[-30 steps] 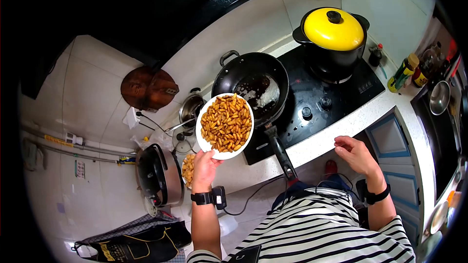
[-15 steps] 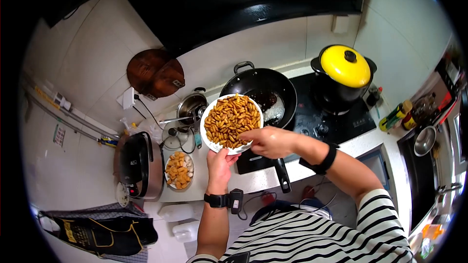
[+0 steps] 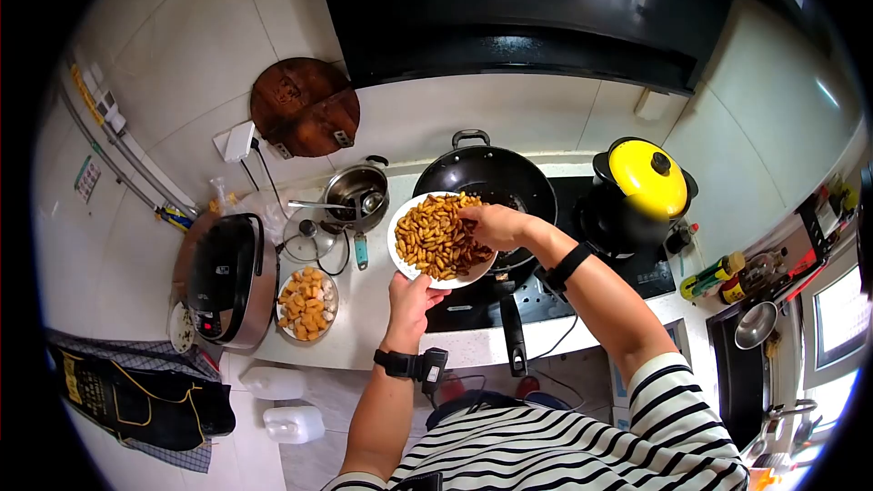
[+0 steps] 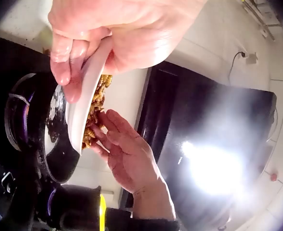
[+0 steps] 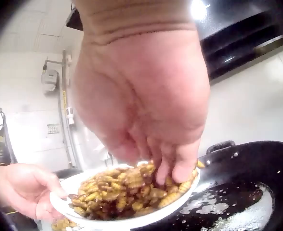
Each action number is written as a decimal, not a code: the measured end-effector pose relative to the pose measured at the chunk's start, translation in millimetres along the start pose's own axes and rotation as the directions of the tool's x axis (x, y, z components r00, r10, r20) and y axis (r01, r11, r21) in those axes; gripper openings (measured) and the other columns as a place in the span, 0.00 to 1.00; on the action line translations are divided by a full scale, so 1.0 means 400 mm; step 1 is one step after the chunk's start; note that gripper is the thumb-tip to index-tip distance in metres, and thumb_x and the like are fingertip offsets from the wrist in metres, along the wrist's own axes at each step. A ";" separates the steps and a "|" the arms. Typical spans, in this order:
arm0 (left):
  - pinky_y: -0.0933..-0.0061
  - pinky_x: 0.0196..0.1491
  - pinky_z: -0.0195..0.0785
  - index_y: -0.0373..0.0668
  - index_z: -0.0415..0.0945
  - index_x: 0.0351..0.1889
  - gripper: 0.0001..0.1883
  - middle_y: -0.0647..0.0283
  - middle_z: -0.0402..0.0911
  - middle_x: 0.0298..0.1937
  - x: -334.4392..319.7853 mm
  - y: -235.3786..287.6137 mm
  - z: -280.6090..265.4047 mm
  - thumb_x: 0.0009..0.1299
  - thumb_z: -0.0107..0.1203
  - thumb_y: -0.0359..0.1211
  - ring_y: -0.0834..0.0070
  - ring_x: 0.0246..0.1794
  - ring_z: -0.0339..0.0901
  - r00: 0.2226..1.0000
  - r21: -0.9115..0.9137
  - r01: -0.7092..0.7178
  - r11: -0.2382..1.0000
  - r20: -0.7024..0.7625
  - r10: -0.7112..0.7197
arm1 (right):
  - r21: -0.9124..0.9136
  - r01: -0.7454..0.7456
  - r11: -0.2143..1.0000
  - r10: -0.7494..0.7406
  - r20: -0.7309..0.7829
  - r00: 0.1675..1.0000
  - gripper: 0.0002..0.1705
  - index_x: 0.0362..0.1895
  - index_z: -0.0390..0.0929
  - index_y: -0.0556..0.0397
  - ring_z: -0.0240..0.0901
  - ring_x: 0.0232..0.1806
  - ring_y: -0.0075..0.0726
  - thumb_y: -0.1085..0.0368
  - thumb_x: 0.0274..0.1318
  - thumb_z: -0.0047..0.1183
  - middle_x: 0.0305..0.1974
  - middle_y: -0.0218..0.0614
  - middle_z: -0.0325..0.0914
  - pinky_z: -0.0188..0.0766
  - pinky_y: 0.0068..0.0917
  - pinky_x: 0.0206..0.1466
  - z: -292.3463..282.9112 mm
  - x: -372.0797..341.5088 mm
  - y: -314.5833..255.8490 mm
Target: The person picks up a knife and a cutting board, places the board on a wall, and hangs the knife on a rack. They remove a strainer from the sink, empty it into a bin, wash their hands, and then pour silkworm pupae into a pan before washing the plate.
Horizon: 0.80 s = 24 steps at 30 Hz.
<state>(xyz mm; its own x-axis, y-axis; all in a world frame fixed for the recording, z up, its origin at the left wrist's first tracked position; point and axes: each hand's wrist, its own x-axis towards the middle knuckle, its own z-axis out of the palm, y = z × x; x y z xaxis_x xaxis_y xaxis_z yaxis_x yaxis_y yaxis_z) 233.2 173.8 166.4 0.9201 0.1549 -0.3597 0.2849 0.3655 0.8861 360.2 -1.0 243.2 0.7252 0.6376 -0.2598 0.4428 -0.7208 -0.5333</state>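
In the head view my left hand [image 3: 409, 309] grips the near rim of a white plate [image 3: 394, 244] heaped with golden-brown pupa-like pieces [image 3: 435, 238]. The left wrist view has the fingers of that hand [image 4: 127, 29] under the plate [image 4: 76, 120] and the thumb side at its rim. My right hand [image 3: 498, 225] reaches over the plate's right side. Its fingertips touch the pieces [image 5: 131, 187] in the right wrist view, fingers pointing down and slightly bent. Behind and partly under the plate is a black wok [image 3: 496, 168] with oily liquid in it.
A yellow-lidded black pot [image 3: 647, 180] stands right of the wok, whose handle [image 3: 513, 332] projects over the counter edge. To the left are a steel pot [image 3: 341, 186], a glass lid [image 3: 307, 241], a plate of tan chunks [image 3: 307, 305] and a cooker [image 3: 235, 277]. Bottles [image 3: 709, 275] stand at right.
My right hand has come from the right, away from the plate, onto the pieces, reaching further over them. My left hand still holds the plate. The head view has shifted, showing more hood.
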 end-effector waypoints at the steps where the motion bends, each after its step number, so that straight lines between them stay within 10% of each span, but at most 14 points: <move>1: 0.74 0.33 0.73 0.41 0.68 0.53 0.18 0.59 0.81 0.41 0.001 0.003 0.001 0.64 0.43 0.28 0.70 0.31 0.81 1.000 0.003 0.006 1.000 -0.005 -0.006 | -0.024 -0.020 1.000 0.020 -0.009 1.000 0.27 0.58 0.68 0.50 0.71 0.53 0.52 0.71 0.50 0.43 0.50 0.51 0.74 0.67 0.36 0.56 0.000 0.017 0.011; 7: 0.74 0.31 0.73 0.42 0.68 0.52 0.18 0.59 0.81 0.39 -0.003 0.005 -0.001 0.63 0.44 0.27 0.71 0.28 0.81 1.000 0.002 0.016 1.000 -0.002 -0.016 | 0.112 0.034 0.993 0.001 -0.294 0.956 0.22 0.53 0.72 0.55 0.71 0.54 0.49 0.68 0.51 0.50 0.50 0.49 0.75 0.68 0.36 0.56 -0.020 0.027 0.077; 13: 0.75 0.30 0.72 0.41 0.68 0.52 0.18 0.60 0.81 0.38 0.002 -0.006 0.006 0.63 0.43 0.26 0.70 0.28 0.81 1.000 0.004 0.005 1.000 -0.027 -0.004 | 0.086 0.290 0.953 -0.293 0.027 0.956 0.16 0.48 0.75 0.47 0.75 0.46 0.51 0.65 0.54 0.47 0.41 0.48 0.78 0.69 0.38 0.50 0.080 -0.075 -0.051; 20: 0.75 0.30 0.72 0.41 0.69 0.51 0.17 0.60 0.81 0.38 -0.008 -0.008 0.018 0.63 0.43 0.26 0.70 0.28 0.81 1.000 -0.008 -0.022 1.000 -0.022 0.021 | 0.009 0.159 0.987 -0.159 0.031 0.987 0.27 0.42 0.75 0.58 0.74 0.45 0.55 0.46 0.50 0.56 0.39 0.52 0.78 0.69 0.39 0.49 0.107 -0.044 -0.073; 24: 0.75 0.29 0.73 0.41 0.69 0.51 0.17 0.60 0.81 0.39 -0.001 -0.014 0.024 0.63 0.43 0.26 0.70 0.28 0.81 0.999 -0.025 -0.029 0.999 -0.036 0.028 | -0.103 0.062 0.993 -0.062 0.007 0.998 0.21 0.46 0.73 0.52 0.74 0.47 0.55 0.54 0.50 0.54 0.41 0.51 0.78 0.69 0.39 0.50 0.061 -0.040 -0.068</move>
<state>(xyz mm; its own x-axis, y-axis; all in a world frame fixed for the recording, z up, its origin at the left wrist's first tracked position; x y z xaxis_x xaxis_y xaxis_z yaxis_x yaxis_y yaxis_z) 234.0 162.8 164.4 0.9175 0.1975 -0.3453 0.2517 0.3837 0.8885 323.7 15.3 242.3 0.6924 0.6831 -0.2322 0.5390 -0.7037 -0.4630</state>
